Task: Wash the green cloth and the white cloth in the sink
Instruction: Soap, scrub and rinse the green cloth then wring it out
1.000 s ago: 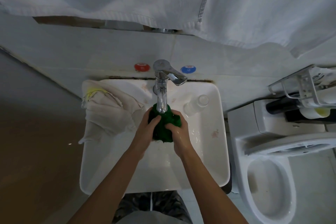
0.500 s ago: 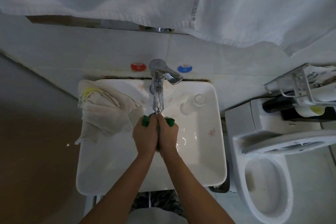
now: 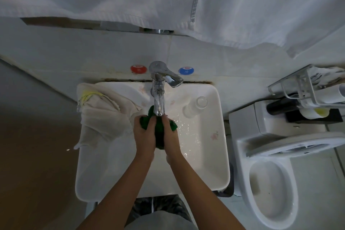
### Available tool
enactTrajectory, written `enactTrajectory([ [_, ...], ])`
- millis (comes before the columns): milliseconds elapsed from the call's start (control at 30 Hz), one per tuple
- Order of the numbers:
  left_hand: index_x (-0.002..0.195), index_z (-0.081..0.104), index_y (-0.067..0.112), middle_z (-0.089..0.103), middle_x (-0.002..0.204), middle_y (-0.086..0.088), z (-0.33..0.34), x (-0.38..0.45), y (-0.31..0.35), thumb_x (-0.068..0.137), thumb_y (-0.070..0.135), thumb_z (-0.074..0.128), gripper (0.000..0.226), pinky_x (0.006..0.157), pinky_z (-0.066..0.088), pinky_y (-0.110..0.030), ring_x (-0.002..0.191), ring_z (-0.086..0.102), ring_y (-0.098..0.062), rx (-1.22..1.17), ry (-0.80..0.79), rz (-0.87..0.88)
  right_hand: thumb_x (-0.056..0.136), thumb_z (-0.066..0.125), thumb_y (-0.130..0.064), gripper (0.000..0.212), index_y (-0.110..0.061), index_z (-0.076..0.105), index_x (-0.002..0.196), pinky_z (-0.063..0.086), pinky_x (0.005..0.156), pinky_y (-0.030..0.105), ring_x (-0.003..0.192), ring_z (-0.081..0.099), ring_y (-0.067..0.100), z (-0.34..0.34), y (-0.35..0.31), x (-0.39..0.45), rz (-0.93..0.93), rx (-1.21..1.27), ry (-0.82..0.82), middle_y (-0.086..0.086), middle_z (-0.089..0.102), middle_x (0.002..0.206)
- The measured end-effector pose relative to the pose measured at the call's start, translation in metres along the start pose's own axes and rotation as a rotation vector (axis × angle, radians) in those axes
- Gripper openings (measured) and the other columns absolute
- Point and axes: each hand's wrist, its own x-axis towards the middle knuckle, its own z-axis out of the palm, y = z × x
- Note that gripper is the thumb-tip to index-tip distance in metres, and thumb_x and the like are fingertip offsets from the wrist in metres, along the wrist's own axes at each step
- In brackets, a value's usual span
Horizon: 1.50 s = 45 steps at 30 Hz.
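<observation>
Two hands, one cloth: green wash step in hand, white one not yet begun.

Left hand [image 3: 144, 132] and right hand [image 3: 170, 133] both clench the bunched dark-green cloth [image 3: 159, 130] over the white ceramic sink [image 3: 214, 164], just under the chrome tap spout [image 3: 159, 102]. Crumpled off-white cloth [image 3: 104, 114] drapes over the sink's far-left corner and rim. Next, judged: wring the green cloth, set it aside, bring the white one under the spout.
</observation>
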Motion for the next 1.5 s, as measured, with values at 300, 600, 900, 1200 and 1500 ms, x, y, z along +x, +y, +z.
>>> enactTrajectory([
  [300,0.135,0.042,0.016,0.054,0.115,-0.007,-0.028,0.017,0.005,0.078,-0.019,0.046,0.067,0.070,0.050,-0.016,0.100,0.055,-0.017,0.188,-0.369,-0.065,0.087,0.067,-0.009,0.023,-0.018,0.060,0.107,0.056,0.078,0.030,0.100,0.064,0.028,-0.027,0.003,-0.001,-0.114,0.061,0.005,0.010,0.067,0.105],
  [600,0.117,0.050,0.015,0.061,0.106,0.000,-0.030,0.016,0.001,0.096,0.028,0.053,0.025,0.071,0.049,-0.018,0.098,0.062,-0.014,0.218,-0.294,-0.054,0.078,0.074,0.002,0.063,-0.017,0.043,0.131,0.056,0.074,0.020,0.103,0.058,0.014,-0.031,-0.015,0.002,-0.198,-0.069,-0.204,0.001,0.056,0.118],
  [900,0.144,0.027,0.017,0.043,0.128,-0.001,-0.018,0.002,-0.005,0.102,0.013,0.037,0.044,0.093,0.047,-0.029,0.116,0.049,-0.018,0.180,-0.084,0.054,0.093,0.062,-0.014,0.052,-0.030,0.044,0.139,0.046,0.102,0.033,0.119,0.050,0.013,-0.012,-0.002,0.007,-0.251,0.131,0.112,-0.009,0.050,0.130],
  [1200,0.112,0.054,0.019,0.065,0.093,-0.001,0.000,-0.002,-0.019,0.094,0.047,0.049,0.033,0.072,0.049,-0.032,0.086,0.064,-0.018,0.173,0.001,-0.074,0.096,0.054,-0.030,0.029,-0.017,0.060,0.071,0.048,0.063,0.029,0.064,0.057,0.012,0.015,0.000,0.002,-0.257,-0.031,0.193,0.001,0.060,0.067],
  [1500,0.065,0.061,0.017,0.061,0.058,-0.003,-0.001,0.006,-0.018,0.092,0.032,0.059,0.031,0.055,0.049,-0.029,0.054,0.060,-0.017,0.311,-0.007,0.086,0.078,0.067,-0.020,0.022,-0.012,0.057,0.060,0.047,0.059,0.035,0.059,0.050,0.020,0.008,0.000,0.006,-0.122,0.061,0.229,0.011,0.047,0.059],
])
